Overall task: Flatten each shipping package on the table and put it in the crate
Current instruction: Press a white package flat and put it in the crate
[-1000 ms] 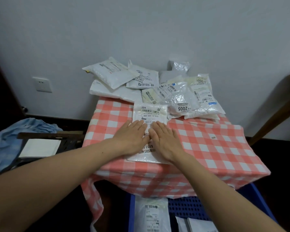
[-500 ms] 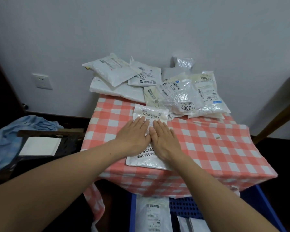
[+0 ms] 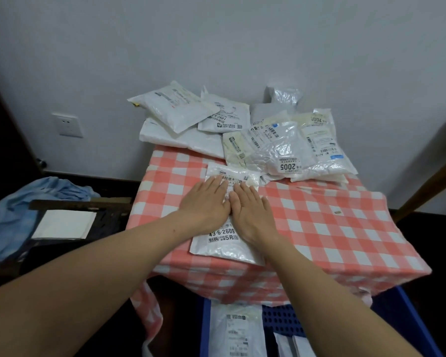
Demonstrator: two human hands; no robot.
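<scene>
The table (image 3: 332,228), under a red-and-white checked cloth (image 3: 319,256), stands against the wall (image 3: 216,47). Open cloth stretches to the right of the hands as far as the table's right edge. Below the near edge sits the blue crate (image 3: 407,318), with a flattened parcel (image 3: 234,331) lying in it. A pile of packages (image 3: 281,150) crowds the table's far side. In front of the pile lies one white package (image 3: 222,249), flat and slightly crinkled, printed 43-6-2609, its near edge almost at the table's near edge. The left hand (image 3: 204,202) and the right hand (image 3: 250,212) press on it side by side, palms down, fingers straight and together. Neither grips anything.
</scene>
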